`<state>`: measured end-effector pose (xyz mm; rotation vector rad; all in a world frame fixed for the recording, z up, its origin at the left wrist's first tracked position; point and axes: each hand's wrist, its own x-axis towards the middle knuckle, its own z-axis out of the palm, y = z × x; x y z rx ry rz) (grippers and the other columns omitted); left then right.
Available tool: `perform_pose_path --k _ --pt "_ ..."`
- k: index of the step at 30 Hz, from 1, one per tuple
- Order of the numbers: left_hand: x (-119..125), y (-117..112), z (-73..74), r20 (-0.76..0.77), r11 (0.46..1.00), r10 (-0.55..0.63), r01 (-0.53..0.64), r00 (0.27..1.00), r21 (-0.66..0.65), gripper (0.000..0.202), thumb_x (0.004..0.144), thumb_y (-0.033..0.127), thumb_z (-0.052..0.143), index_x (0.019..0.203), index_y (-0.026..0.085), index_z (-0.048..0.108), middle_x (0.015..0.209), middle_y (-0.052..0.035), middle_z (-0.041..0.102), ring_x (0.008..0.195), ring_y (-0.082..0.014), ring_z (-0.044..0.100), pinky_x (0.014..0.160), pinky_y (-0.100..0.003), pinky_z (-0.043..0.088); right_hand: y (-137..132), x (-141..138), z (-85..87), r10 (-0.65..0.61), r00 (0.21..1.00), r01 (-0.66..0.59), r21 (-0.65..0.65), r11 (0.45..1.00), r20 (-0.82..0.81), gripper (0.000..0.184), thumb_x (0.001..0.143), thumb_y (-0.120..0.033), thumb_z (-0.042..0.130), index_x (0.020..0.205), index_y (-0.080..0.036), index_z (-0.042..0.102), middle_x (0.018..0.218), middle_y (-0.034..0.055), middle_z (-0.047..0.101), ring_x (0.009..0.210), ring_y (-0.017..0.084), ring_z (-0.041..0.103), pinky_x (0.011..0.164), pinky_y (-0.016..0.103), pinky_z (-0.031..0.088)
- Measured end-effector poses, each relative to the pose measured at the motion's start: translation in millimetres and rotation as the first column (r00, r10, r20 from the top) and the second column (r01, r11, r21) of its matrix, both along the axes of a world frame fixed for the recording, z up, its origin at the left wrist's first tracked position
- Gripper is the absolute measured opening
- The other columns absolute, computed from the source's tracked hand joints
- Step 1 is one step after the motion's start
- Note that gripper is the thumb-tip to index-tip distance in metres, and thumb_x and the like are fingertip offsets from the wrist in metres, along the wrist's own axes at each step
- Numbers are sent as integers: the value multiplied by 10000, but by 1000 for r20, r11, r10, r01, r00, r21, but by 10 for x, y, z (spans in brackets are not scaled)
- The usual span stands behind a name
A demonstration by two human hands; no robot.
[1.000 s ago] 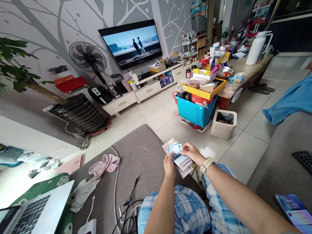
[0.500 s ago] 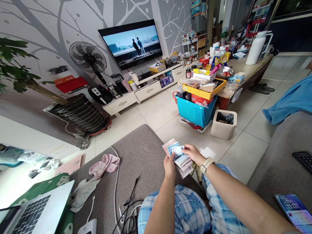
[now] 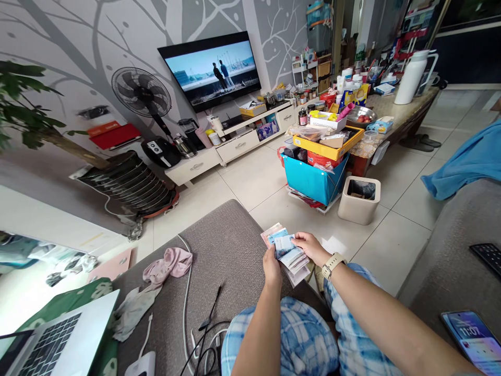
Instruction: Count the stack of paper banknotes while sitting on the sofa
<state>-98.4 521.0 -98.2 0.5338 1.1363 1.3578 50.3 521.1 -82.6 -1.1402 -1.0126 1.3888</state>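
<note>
A fanned bundle of banknotes (image 3: 291, 258), some pinkish and some blue, is held between my hands above my lap. My left hand (image 3: 271, 265) grips the bundle from the left side, with the thumb on top of the notes. On the right, my right hand (image 3: 309, 245) pinches the edge of a blue-and-white note, and a pale watch (image 3: 332, 265) sits on that wrist. The lower notes stick out toward my knees. Blue checked trousers (image 3: 301, 334) cover my legs beneath. The fingers under the bundle are hidden.
Left of me on the grey sofa (image 3: 219, 240) lie cables, a pink cloth (image 3: 168, 266) and a laptop (image 3: 62, 334). A phone (image 3: 472, 339) and a remote (image 3: 487, 256) rest on the right. Ahead stand a bin (image 3: 359, 201) and a blue box (image 3: 311, 177).
My left thumb has shifted down and left on the bundle. The blue-and-white note now shows more of its face. Both arms have stayed in place.
</note>
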Motion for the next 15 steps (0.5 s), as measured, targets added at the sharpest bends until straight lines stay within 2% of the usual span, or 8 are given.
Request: perform_pose_path --k 9,15 --pt "-3 -5 -5 -17 1000 -8 8 1000 9 321 781 408 713 935 128 744 961 -113 767 888 -265 722 850 -374 535 2 -8 -13 18 1000 -19 -16 1000 -19 368 711 -513 733 665 -200 544 616 -47 459 601 133 406 610 293 292" --pt "2 -7 10 -12 1000 -9 9 1000 17 342 771 422 722 934 122 749 962 -120 767 891 -268 722 857 -375 532 10 -8 -31 10 999 -11 -18 1000 -40 340 698 -500 742 717 -187 609 654 -28 535 634 146 464 644 296 337"
